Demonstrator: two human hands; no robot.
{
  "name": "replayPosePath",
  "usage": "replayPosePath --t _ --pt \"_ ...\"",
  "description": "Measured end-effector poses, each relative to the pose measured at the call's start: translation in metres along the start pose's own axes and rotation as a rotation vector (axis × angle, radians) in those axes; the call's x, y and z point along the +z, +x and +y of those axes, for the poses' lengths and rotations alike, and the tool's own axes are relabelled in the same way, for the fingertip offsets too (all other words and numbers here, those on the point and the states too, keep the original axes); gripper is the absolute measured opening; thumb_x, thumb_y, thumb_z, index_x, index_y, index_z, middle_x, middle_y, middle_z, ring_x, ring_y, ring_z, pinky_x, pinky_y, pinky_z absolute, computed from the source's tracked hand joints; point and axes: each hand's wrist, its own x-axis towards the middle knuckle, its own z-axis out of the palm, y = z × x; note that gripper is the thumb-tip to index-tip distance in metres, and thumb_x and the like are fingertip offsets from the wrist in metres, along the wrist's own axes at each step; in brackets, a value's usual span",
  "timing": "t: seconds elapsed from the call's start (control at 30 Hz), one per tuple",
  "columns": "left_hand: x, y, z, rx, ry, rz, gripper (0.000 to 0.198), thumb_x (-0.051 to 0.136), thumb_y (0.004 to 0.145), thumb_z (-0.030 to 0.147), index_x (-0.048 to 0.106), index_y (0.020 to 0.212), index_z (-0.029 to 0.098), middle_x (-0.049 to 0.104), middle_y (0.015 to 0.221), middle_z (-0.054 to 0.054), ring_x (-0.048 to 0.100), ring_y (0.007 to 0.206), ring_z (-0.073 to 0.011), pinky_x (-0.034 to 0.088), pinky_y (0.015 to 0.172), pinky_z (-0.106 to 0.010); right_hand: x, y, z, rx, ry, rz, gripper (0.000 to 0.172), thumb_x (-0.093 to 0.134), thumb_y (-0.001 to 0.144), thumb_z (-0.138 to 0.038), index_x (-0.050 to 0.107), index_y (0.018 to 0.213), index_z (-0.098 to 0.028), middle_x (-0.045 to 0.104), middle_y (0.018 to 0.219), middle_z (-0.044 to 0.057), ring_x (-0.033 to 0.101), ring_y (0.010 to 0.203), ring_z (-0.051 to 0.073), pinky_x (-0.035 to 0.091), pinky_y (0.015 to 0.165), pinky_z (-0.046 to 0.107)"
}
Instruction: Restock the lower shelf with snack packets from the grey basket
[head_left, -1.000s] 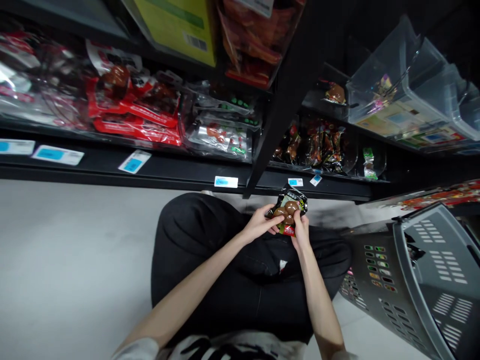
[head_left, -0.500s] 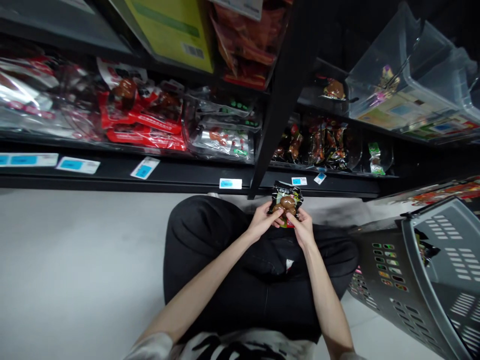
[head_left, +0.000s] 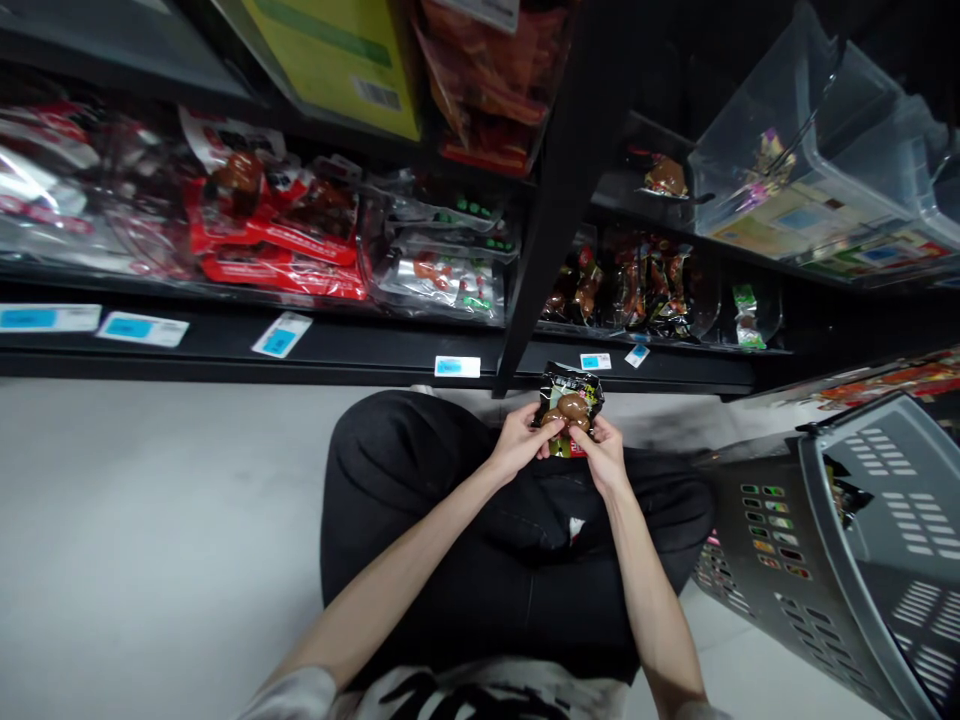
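A small black snack packet (head_left: 571, 390), with brown rounded pieces showing on its front, is held up between both hands over my crossed legs. My left hand (head_left: 520, 440) grips its left side, thumb laid across the front. On the right side, my right hand (head_left: 603, 452) pinches it the same way, thumb near the lower edge. The fingers behind the packet are mostly hidden. Just beyond it, the bottom shelf's edge (head_left: 630, 376) carries price tags.
A grey plastic basket (head_left: 814, 520) with packets inside stands at my right. Red packets (head_left: 277, 230) and silver packets (head_left: 442, 275) fill the low shelf ahead. Dark packets (head_left: 652, 285) sit right of the black upright (head_left: 551, 200). Clear bins (head_left: 795, 170) jut out above.
The packet stays in both hands, with its lower edge showing slightly more. The whole view has shifted a little.
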Motion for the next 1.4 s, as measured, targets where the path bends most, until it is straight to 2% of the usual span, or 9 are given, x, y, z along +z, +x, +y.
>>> replayPosePath --t 0.27,0.37,0.47,0.57,0.63,0.87,1.0,1.2,1.4 --pt "-0.013 0.001 0.008 -0.13 0.161 -0.196 0.05 0.083 0.073 0.047 0.068 0.107 0.013 0.072 0.075 -0.005 0.064 0.045 -0.0141 0.05 0.041 -0.023 -0.013 0.0 -0.013 0.059 -0.115 -0.058 0.041 0.086 0.069 -0.031 0.076 0.107 -0.019 0.076 0.109 0.006 0.069 0.097 0.021 0.054 0.092 0.033" --pt "-0.015 0.002 0.005 -0.049 0.242 -0.256 0.042 0.08 0.076 0.047 0.074 0.099 0.013 0.074 0.076 -0.007 0.068 0.054 -0.0168 0.053 0.049 -0.025 -0.021 0.003 -0.011 0.045 -0.137 0.024 0.049 0.09 0.062 -0.027 0.075 0.107 -0.02 0.076 0.11 0.005 0.068 0.102 0.022 0.052 0.096 0.035" --pt "-0.015 0.005 0.002 0.086 0.225 -0.126 0.037 0.078 0.078 0.045 0.076 0.1 0.015 0.078 0.092 -0.009 0.072 0.077 -0.0211 0.059 0.07 -0.031 -0.025 0.005 -0.007 0.027 -0.115 0.125 0.053 0.093 0.054 -0.025 0.075 0.103 -0.02 0.076 0.103 0.004 0.069 0.096 0.022 0.053 0.095 0.037" --pt "-0.015 0.007 0.003 0.143 0.179 0.034 0.038 0.08 0.077 0.042 0.077 0.105 0.016 0.078 0.105 -0.01 0.072 0.096 -0.0252 0.057 0.087 -0.036 -0.027 0.005 -0.005 0.046 -0.153 0.062 0.05 0.093 0.053 -0.025 0.076 0.1 -0.019 0.077 0.099 0.004 0.069 0.091 0.021 0.054 0.093 0.038" --pt "-0.016 0.007 0.006 0.132 0.123 0.044 0.042 0.084 0.072 0.04 0.076 0.106 0.016 0.078 0.108 -0.01 0.071 0.1 -0.0267 0.056 0.091 -0.038 -0.027 0.003 -0.005 0.066 -0.18 0.015 0.048 0.093 0.053 -0.024 0.077 0.099 -0.02 0.077 0.097 0.004 0.069 0.089 0.021 0.055 0.092 0.038" --pt "-0.015 0.005 0.006 0.098 0.079 0.069 0.044 0.09 0.061 0.034 0.077 0.098 0.014 0.078 0.093 -0.007 0.071 0.084 -0.0235 0.059 0.075 -0.034 -0.016 0.001 -0.012 0.045 0.098 0.122 0.068 0.091 0.06 -0.025 0.067 0.124 -0.023 0.075 0.111 0.005 0.071 0.097 0.021 0.056 0.096 0.04" --pt "-0.013 0.005 0.004 0.058 -0.009 0.162 0.041 0.091 0.06 0.036 0.076 0.09 0.013 0.075 0.084 -0.004 0.065 0.068 -0.0164 0.053 0.054 -0.024 -0.003 0.001 -0.008 0.058 0.19 0.119 0.053 0.089 0.064 -0.03 0.07 0.113 -0.021 0.076 0.108 0.005 0.072 0.1 0.022 0.054 0.1 0.041" --pt "-0.01 0.002 0.007 -0.052 -0.125 0.115 0.049 0.091 0.061 0.036 0.074 0.101 0.014 0.074 0.096 -0.006 0.067 0.079 -0.0167 0.059 0.059 -0.024 0.005 -0.006 -0.003 0.12 0.179 -0.003 0.064 0.091 0.06 -0.024 0.064 0.117 -0.024 0.074 0.116 0.004 0.071 0.104 0.024 0.059 0.094 0.043" --pt "-0.009 0.004 0.003 -0.047 -0.051 0.047 0.049 0.084 0.069 0.044 0.07 0.107 0.017 0.072 0.104 -0.006 0.069 0.089 -0.0204 0.063 0.064 -0.03 -0.01 -0.001 -0.007 0.085 0.137 0.091 0.059 0.092 0.059 -0.024 0.067 0.112 -0.021 0.075 0.111 0.006 0.071 0.101 0.026 0.06 0.091 0.042"
